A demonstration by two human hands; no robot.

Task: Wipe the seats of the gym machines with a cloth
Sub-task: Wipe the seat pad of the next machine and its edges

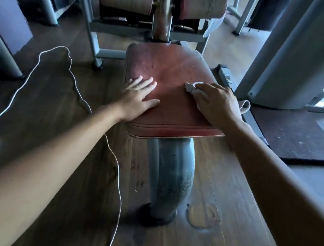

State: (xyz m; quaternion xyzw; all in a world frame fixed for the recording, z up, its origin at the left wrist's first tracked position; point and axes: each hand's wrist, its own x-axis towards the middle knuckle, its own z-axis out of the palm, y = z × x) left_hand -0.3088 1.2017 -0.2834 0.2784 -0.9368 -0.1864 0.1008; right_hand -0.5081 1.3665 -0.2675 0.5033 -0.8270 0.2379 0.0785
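Person rig, two arms in view: left forearm point(61, 153) and right forearm point(276, 174) were both bare skin from the wrist back to the frame edges, smooth, stretched long and swelling wide near the camera by the wide-angle lens. Left grip point(140, 95) was a bare hand seen from the back, four fingers and thumb all showing, fingertips soft with blur, wrist narrow. Right grip point(217, 106) was a bare hand too, seen from the back, with knuckles and faint tendon ridges showing, wrist bone visible, fingers mostly hidden from this view.
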